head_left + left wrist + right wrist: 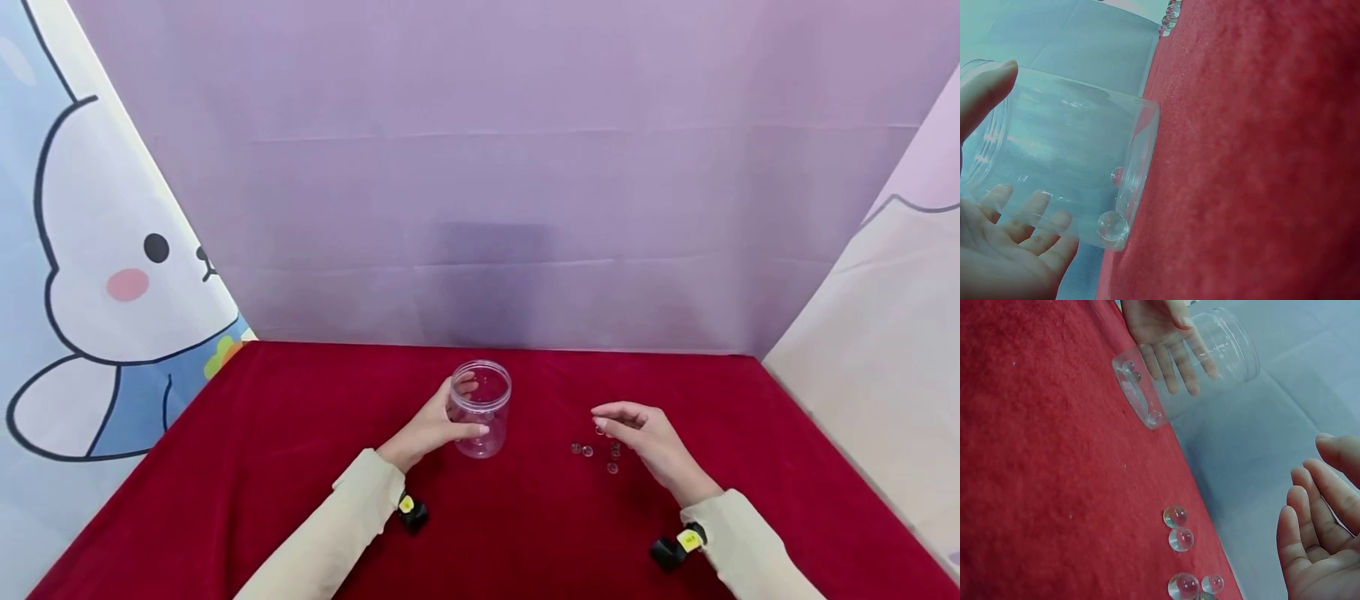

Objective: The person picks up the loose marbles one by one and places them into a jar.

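My left hand (435,423) grips a clear plastic jar (491,429), thumb on the near side and fingers round the far side. The jar stands upright on red cloth, mouth uncovered. Clear marbles (1112,225) lie on its bottom; the right wrist view shows 3. To the right, my right hand (651,437) hovers over loose clear marbles (587,451). Its thumb and fingertips (1286,519) are apart, with nothing between them in the right wrist view. One marble (600,431) appears just under the thumb tip in the head view.
Red cloth (300,467) covers the table. A purple backdrop (487,167) rises behind it. At the left hangs a panel with a cartoon animal (112,233), and a pale panel (885,333) borders the right side. Each wrist carries a black camera strap (412,512).
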### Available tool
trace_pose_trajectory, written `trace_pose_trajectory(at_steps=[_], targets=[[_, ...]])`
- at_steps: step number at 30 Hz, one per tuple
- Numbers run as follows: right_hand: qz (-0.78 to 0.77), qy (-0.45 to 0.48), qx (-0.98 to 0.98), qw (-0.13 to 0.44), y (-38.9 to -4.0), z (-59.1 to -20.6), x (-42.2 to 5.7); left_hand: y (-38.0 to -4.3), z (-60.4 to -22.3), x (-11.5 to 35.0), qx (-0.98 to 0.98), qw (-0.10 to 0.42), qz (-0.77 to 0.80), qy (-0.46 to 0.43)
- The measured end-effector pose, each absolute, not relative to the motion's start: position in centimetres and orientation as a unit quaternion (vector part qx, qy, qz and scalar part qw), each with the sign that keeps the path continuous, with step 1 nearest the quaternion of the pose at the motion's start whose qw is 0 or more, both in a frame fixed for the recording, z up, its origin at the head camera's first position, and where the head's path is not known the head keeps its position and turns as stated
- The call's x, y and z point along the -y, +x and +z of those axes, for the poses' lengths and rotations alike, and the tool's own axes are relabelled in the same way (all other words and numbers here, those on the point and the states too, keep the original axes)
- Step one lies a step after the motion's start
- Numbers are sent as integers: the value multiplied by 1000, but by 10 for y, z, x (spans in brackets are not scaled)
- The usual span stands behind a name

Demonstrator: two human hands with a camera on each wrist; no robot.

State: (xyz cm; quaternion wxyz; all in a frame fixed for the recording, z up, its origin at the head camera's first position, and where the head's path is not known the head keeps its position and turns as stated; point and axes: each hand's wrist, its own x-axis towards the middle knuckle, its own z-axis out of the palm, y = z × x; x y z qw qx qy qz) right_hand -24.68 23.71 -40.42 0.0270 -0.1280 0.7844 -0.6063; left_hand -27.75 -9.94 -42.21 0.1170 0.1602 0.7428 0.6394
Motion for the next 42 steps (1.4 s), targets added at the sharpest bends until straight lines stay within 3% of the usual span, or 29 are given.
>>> trace_pose_trajectory(at_steps=[25,42], targets=[[-608,-113,-786,5,-243,-411,-266,-278,-421,96,-746,118,636,159],[-586,-83,-806,26,-247,-420,-284,-278,-419,97,-742,126,642,148]])
